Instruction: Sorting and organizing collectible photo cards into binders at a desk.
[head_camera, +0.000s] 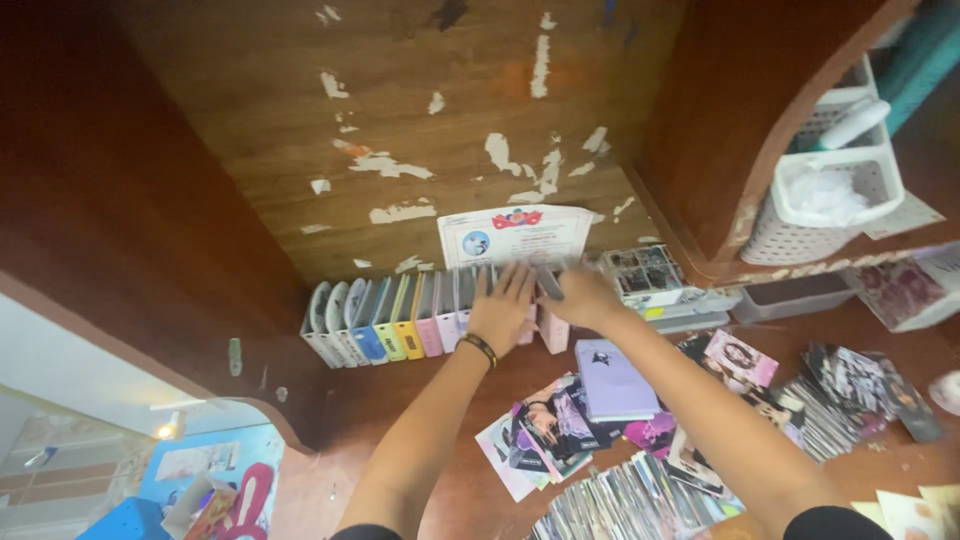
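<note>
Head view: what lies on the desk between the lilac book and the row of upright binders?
Nothing: the wooden desk is bare between the lilac book and the binders; only the left forearm crosses above it.

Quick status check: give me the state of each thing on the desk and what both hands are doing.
Row of binders: upright, packed side by side against the back panel.
Left hand: fingers spread, resting flat on the binders.
Right hand: on the binders, gripping a blurred dark item; cannot tell what it is.
Purple book: closed, lying flat.
Photo cards: loose, heaped and fanned.
White basket: on the shelf, tilted.
</note>
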